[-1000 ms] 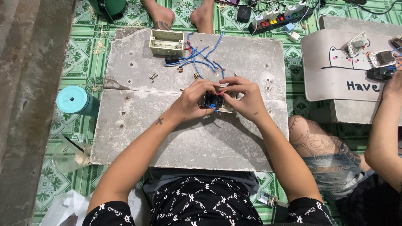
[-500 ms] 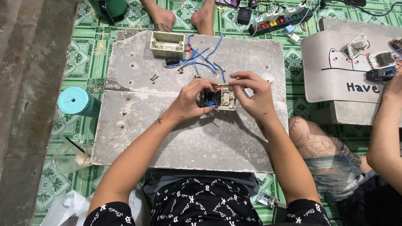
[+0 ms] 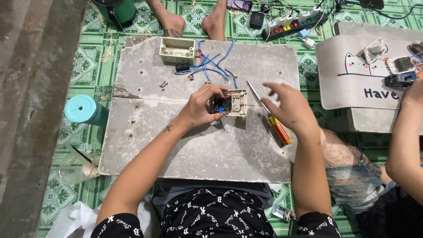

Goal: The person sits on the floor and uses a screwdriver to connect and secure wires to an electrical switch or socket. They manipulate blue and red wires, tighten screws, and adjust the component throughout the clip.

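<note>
The switch (image 3: 231,102) sits mid-bench (image 3: 211,150), blue wires (image 3: 211,66) running off to the box (image 3: 177,50); your left hand (image 3: 200,105) grips it; your right hand (image 3: 288,108) hovers spread, empty, over the screwdriver (image 3: 269,114).

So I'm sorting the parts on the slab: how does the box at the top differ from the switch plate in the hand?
The mounting box lies untouched on the slab, open side up and empty; the switch plate is gripped by the left hand. The box is deep with tall walls; the plate is flatter. Blue and red wires reach the plate's back. Both are cream plastic.
</note>
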